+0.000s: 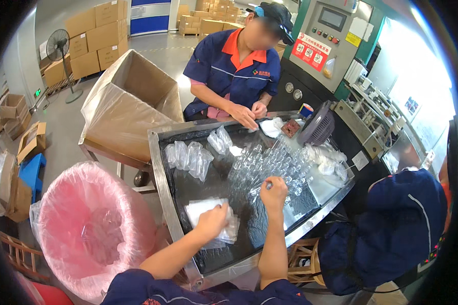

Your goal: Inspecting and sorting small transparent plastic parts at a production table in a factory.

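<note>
**Small clear bottles on a shiny black table**

Head view: left hand (212,219) pressed down, fingers curled, on a stack of thin clear bags (208,216) near the front of the black table (160,178). Right hand (274,190) further out, fingers pinched together on one little clear bottle (259,188) at the edge of a big bunch of clear bottles (269,162) in the table's middle. Filled bags (191,155) lying toward the far left. Across the table, another person's hands (249,113) close together. Pink lined bin (91,223) down left, open cardboard box (132,101) behind it. Small fan (318,127) at far right.
</note>
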Demonstrator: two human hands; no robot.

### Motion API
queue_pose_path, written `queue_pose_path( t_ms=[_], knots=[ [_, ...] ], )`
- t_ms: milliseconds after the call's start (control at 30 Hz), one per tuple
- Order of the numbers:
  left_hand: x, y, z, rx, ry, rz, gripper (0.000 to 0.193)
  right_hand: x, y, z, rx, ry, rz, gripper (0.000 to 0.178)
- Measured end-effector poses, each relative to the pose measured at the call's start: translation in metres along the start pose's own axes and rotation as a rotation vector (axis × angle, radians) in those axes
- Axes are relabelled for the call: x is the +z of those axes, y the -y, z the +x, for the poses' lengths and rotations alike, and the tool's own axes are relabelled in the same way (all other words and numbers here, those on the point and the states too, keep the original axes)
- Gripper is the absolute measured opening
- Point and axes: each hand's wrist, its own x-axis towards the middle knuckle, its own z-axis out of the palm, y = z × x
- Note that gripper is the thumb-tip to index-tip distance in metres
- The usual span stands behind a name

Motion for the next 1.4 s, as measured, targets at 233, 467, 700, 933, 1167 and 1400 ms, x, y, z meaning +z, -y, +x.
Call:
queue_pose_path(
  t_ms=[233, 467, 700, 933, 1167, 1400],
  knots=[
    [-0.018, 0.003, -0.011, -0.081, 0.029, -0.075, 0.019, 0.012, 0.012, -0.006, -0.030, 0.093, 0.147, 0.009],
    [-0.016, 0.022, -0.008, -0.080, -0.012, -0.287, 0.012, 0.012, 0.014, -0.010, -0.168, -0.022, 0.184, 0.013],
    [-0.004, 0.031, -0.004, 0.006, -0.089, -0.349, 0.010, 0.008, 0.020, -0.013, -0.163, 0.066, 0.155, 0.011],
    [-0.010, 0.028, -0.003, -0.024, -0.082, -0.397, 0.009, 0.002, 0.033, -0.012, -0.042, 0.162, 0.270, 0.018],
    [-0.008, 0.028, -0.002, 0.031, -0.135, -0.409, 0.009, 0.002, 0.034, -0.014, -0.128, 0.158, 0.296, 0.019],
    [-0.011, 0.024, -0.004, 0.006, -0.127, -0.408, 0.008, 0.002, 0.034, -0.016, -0.061, 0.105, 0.225, 0.019]
  ],
)
